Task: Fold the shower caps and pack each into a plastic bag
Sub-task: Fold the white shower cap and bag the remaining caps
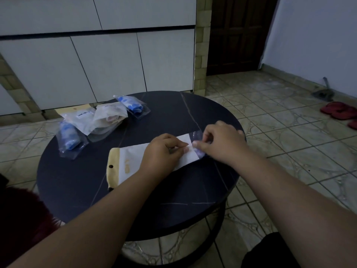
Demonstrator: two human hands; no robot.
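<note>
A flat white plastic bag (131,157) with a yellow header strip and a punched hole lies across the middle of the round dark table (173,113). My left hand (162,153) rests on the bag and pinches it near its right end. My right hand (220,142) pinches the bag's clear flap (197,136) at that same end. Whether a shower cap is inside this bag cannot be told. At the far left of the table lie packed bags: two with blue shower caps (68,139) (133,105) and a pile of pale ones (105,120).
White cabinet fronts (108,60) stand behind the table. A dark wooden door (237,33) is at the back right. Red slippers (340,113) and a dustpan (322,91) lie on the tiled floor at the right. A dark red cloth (23,215) is at the lower left.
</note>
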